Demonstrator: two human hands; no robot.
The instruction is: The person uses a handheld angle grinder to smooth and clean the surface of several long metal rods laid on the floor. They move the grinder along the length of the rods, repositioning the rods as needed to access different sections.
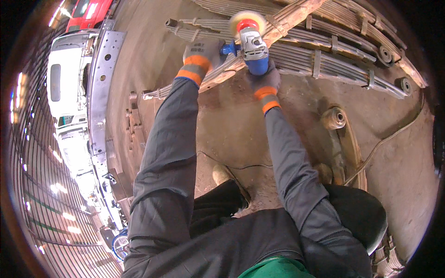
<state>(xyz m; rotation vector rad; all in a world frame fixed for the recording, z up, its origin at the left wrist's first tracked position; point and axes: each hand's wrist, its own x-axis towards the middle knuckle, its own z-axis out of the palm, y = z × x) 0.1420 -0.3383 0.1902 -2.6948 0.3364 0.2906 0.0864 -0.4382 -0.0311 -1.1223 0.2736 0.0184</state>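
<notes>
An angle grinder (254, 45) with a silver head, a blue body and a red hub is held at the top middle. My left hand (204, 54), in a grey glove with an orange cuff, is closed round its blue side handle (229, 47). The gloved right hand (265, 81) grips the blue body from behind; some of its fingers are hidden. The round tan wheel (248, 19) looks blurred. It is over a rough brown beam (296, 17), which looks like timber, beside stacked leaf springs (338, 74); whether it touches anything I cannot tell.
A leaf spring with a rolled eye (334, 118) lies on the floor near my right knee. A cable (378, 146) crosses the floor there. Metal brackets (134, 121) lie left of my left arm, before a long drilled steel rail (103, 88). White vehicle cabs (67, 76) stand beyond.
</notes>
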